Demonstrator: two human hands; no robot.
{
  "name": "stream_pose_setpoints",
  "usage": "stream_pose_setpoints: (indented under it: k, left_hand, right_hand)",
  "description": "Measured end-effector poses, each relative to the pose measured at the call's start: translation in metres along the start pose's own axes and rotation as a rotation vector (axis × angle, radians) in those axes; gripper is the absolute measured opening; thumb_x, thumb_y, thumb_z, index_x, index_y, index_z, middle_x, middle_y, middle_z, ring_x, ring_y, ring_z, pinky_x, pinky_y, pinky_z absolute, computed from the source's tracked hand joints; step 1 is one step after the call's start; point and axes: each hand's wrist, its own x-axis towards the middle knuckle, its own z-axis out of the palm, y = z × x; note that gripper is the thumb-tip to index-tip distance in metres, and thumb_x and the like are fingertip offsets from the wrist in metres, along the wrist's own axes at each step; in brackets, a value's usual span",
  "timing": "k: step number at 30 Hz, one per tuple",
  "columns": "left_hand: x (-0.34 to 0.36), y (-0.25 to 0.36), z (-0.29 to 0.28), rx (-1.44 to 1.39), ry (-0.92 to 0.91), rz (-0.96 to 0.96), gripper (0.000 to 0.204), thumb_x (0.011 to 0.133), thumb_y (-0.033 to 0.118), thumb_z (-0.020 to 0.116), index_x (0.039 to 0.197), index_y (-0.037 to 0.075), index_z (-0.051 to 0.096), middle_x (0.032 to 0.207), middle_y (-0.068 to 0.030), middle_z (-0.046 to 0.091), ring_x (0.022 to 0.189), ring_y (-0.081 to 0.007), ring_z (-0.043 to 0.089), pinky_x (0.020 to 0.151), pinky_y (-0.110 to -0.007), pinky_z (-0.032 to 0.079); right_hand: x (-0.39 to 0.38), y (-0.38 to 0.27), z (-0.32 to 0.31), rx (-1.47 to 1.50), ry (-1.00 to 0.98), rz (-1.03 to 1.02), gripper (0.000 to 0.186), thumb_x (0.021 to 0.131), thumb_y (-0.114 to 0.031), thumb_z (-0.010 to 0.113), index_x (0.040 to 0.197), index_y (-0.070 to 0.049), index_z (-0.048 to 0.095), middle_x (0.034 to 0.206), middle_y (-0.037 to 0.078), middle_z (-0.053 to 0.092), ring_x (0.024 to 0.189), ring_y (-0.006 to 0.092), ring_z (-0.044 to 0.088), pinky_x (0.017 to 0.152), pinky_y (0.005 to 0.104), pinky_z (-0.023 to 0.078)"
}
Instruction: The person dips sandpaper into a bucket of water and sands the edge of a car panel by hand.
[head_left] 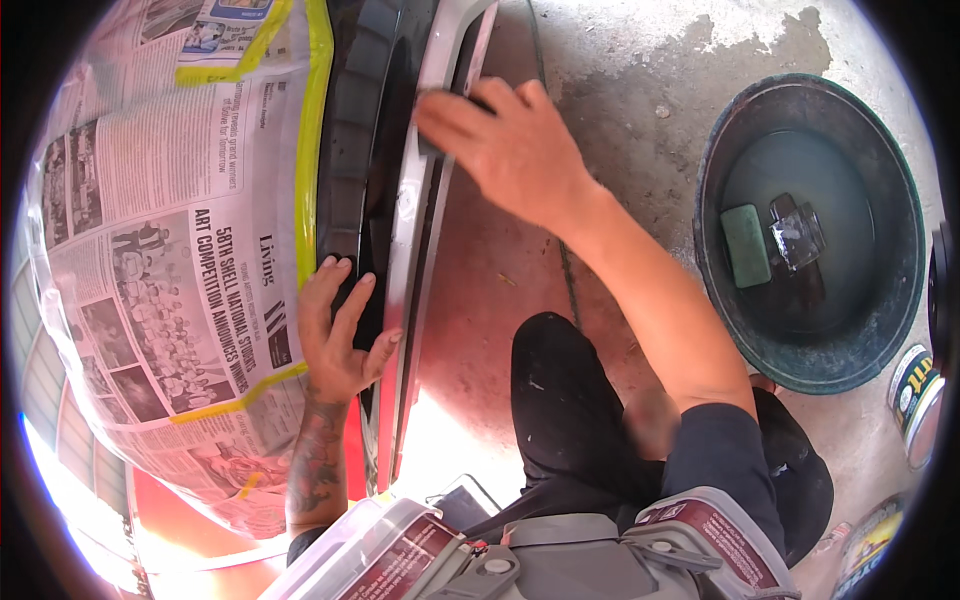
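A long silver-grey strip, smooth and hard-edged, curves away at its upper end and runs down beside a glossy black band. To the left, a broad rounded form is wrapped in newspaper, thin and creased under a loose, shiny film, its edges bound with yellow-green tape.

The right hand lies over the upper part of the silver-grey strip, back upward, knuckles bent and fingertips pressed toward the edge. Its fingers are blurred, and a dark patch shows beneath them; whether this grip holds something I cannot tell. The right forearm slants up and leftward from a dark short sleeve, elbow bent.

The left hand rests palm down on the black band, its grip wide: fingers spread and pointing upward, thumb angled out toward the silver-grey strip. Its forearm, tattooed, rises nearly upright from the lower edge.

To the right, on rough, patchy concrete floor, stands an oval, dark green tub of cloudy water. In it sit a green rounded block and, just beside that, a glinting, dark, angular object.
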Motion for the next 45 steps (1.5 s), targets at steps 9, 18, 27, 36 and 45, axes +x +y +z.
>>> stream_pose_setpoints:
  k: [9, 18, 27, 36, 45]
  left_hand:
    - [-0.001, -0.001, 0.001, -0.007, 0.015, -0.003, 0.058, 0.089, 0.049, 0.068, 0.124, 0.003, 0.065, 0.133, -0.0199, 0.056, 0.123, -0.0410, 0.054, 0.102, -0.051, 0.043]
    - [-0.001, -0.001, 0.001, -0.018, 0.008, -0.008, 0.059, 0.088, 0.049, 0.069, 0.124, 0.002, 0.065, 0.134, -0.0201, 0.056, 0.124, -0.0413, 0.053, 0.102, -0.051, 0.043]
    - [-0.003, -0.002, 0.000, -0.029, -0.007, 0.007, 0.061, 0.089, 0.049, 0.068, 0.128, 0.002, 0.062, 0.137, -0.0202, 0.052, 0.128, -0.0415, 0.049, 0.105, -0.052, 0.040]
    - [-0.003, -0.003, 0.000, -0.013, -0.025, 0.012, 0.062, 0.092, 0.050, 0.064, 0.131, 0.002, 0.060, 0.139, -0.0203, 0.050, 0.131, -0.0413, 0.047, 0.108, -0.052, 0.038]
    - [-0.003, -0.002, -0.001, -0.014, -0.021, 0.005, 0.064, 0.092, 0.052, 0.064, 0.132, 0.003, 0.059, 0.139, -0.0198, 0.050, 0.132, -0.0413, 0.047, 0.108, -0.052, 0.039]
  right_hand:
    - [0.004, 0.005, 0.003, 0.076, 0.020, 0.032, 0.034, 0.081, -0.016, 0.060, 0.113, -0.022, 0.073, 0.122, -0.014, 0.064, 0.098, 0.0127, 0.055, 0.077, 0.0321, 0.038]
    - [0.009, 0.012, 0.004, 0.041, 0.033, -0.062, 0.030, 0.084, -0.020, 0.060, 0.111, -0.025, 0.071, 0.122, -0.016, 0.062, 0.099, 0.0095, 0.054, 0.076, 0.0313, 0.039]
    - [0.000, 0.002, 0.007, 0.080, 0.017, 0.015, 0.037, 0.080, -0.013, 0.062, 0.115, -0.023, 0.072, 0.126, -0.015, 0.063, 0.101, 0.0117, 0.055, 0.078, 0.0315, 0.037]
    - [0.000, -0.007, 0.003, 0.086, 0.022, -0.063, 0.028, 0.087, -0.021, 0.058, 0.111, -0.026, 0.072, 0.121, -0.017, 0.061, 0.104, 0.0121, 0.052, 0.079, 0.0343, 0.038]
    - [-0.001, -0.001, 0.014, 0.037, 0.126, -0.063, 0.032, 0.085, -0.018, 0.060, 0.114, -0.025, 0.070, 0.123, -0.017, 0.061, 0.101, 0.0135, 0.055, 0.079, 0.0348, 0.038]
